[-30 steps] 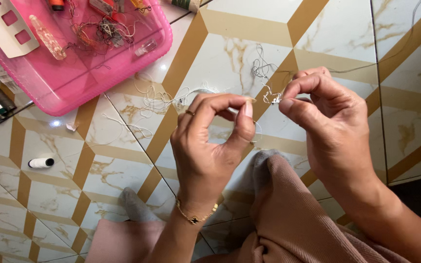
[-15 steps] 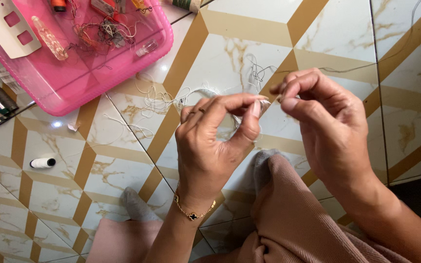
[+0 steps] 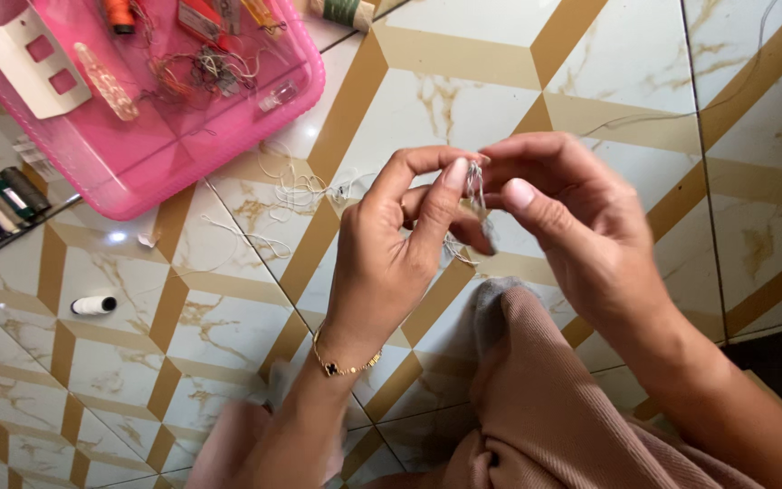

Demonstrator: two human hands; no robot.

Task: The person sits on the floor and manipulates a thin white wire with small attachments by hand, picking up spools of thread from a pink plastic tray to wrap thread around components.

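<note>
Head view: left hand (image 3: 382, 263), right hand (image 3: 572, 217) both pinch thread (image 3: 475, 186); pink tray (image 3: 228, 136) well apart.

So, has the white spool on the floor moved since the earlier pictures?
No. The white spool lies on the same tile of the floor, left of the left hand and below the pink tray, as before.

The left hand (image 3: 391, 263) and the right hand (image 3: 581, 226) meet fingertip to fingertip above the pink-clad knee (image 3: 536, 398), both pinched closed.
</note>
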